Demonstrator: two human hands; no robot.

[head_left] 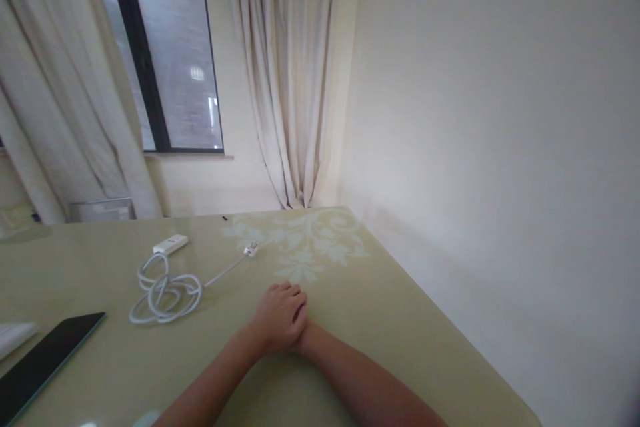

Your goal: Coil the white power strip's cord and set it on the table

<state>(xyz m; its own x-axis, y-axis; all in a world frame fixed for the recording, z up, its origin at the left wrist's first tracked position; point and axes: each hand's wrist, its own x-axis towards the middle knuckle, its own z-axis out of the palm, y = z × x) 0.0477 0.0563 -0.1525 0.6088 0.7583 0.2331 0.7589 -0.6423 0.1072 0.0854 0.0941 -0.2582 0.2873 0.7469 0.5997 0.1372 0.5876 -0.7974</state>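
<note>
My left hand (281,315) lies on top of my right hand (306,340) at the lower middle of the head view, its fingers curled over it. Most of the right hand is covered, so its fingers are hidden. Both rest on the pale green tabletop (380,320). Left of them and farther back is a white extension cord: its socket block (171,244) sits behind the loosely coiled cable (167,297). The plug (251,249) at its other end lies just beyond my hands, prongs pointing away. Neither hand touches the cord.
A dark flat tablet-like slab (50,360) lies at the lower left, beside a white object (15,339) cut off by the frame. A tiny dark item (225,218) is near the back edge. A wall (490,147) borders the table's right side; curtains (295,80) hang behind.
</note>
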